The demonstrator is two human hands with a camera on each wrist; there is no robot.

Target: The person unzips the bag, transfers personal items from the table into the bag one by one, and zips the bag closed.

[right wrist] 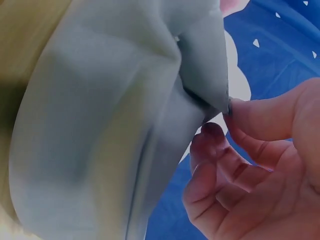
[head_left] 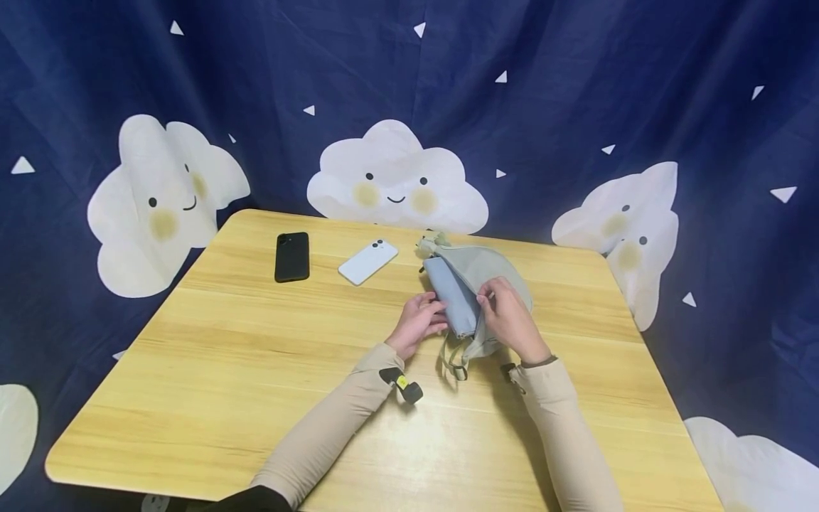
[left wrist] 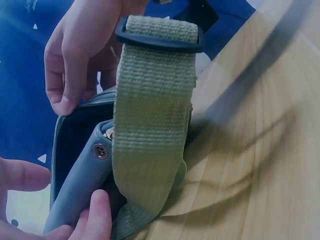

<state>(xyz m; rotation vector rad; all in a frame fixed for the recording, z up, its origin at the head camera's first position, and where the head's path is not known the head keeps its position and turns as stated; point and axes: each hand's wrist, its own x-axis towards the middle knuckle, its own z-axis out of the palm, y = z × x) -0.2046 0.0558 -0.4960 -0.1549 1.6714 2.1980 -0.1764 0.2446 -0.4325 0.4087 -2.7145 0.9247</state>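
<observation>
A grey-green zippered bag with a webbing strap lies on the right half of the table, its mouth held apart. Inside the opening sits a blue-grey pouch with a metal snap, partly sticking out. My right hand pinches the edge of the bag's opening between thumb and finger. At the pouch's left side is my left hand; its fingertips touch the pouch while the thumb stands apart. How deep the pouch reaches into the bag is hidden.
A black phone and a white phone lie on the wooden table, left of the bag. Behind the table hangs a dark blue curtain with cloud prints. The strap's black buckle rests toward the near side.
</observation>
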